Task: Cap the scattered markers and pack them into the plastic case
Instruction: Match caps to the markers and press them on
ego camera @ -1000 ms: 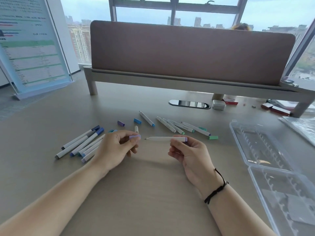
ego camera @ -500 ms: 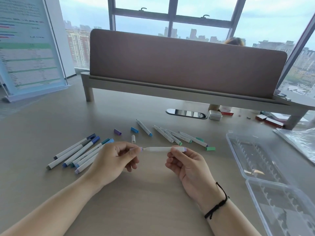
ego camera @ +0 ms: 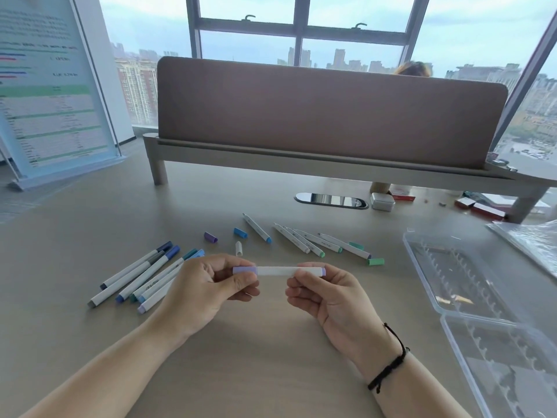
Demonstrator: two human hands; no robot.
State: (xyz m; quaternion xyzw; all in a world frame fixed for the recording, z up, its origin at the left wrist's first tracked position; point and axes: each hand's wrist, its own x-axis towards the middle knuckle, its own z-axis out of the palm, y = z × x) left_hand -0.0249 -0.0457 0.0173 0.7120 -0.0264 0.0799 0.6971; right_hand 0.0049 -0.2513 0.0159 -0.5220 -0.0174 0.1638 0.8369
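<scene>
A white marker (ego camera: 280, 271) with lilac ends lies level between my hands above the table. My left hand (ego camera: 208, 289) pinches its lilac cap (ego camera: 244, 270), which sits on the marker's left end. My right hand (ego camera: 324, 292) pinches the right end. Several capped markers (ego camera: 141, 274) lie bunched at the left. Several uncapped markers (ego camera: 313, 241) lie further back, with loose caps in purple (ego camera: 210, 237), blue (ego camera: 240, 232), white (ego camera: 238, 248) and green (ego camera: 376, 261) among them. The clear plastic case (ego camera: 470, 294) lies open at the right, with nothing in its slots.
A raised shelf with a brown divider panel (ego camera: 328, 113) crosses the back of the table. Under it are a cable port (ego camera: 331, 200), a small white box (ego camera: 382, 201) and red boxes (ego camera: 479, 208). A plastic bag (ego camera: 530, 239) lies far right, a standing sign (ego camera: 51, 95) far left.
My left hand brought the lilac cap to the right onto the marker's bare tip; the cap now sits on the marker. The view tilted up a little.
</scene>
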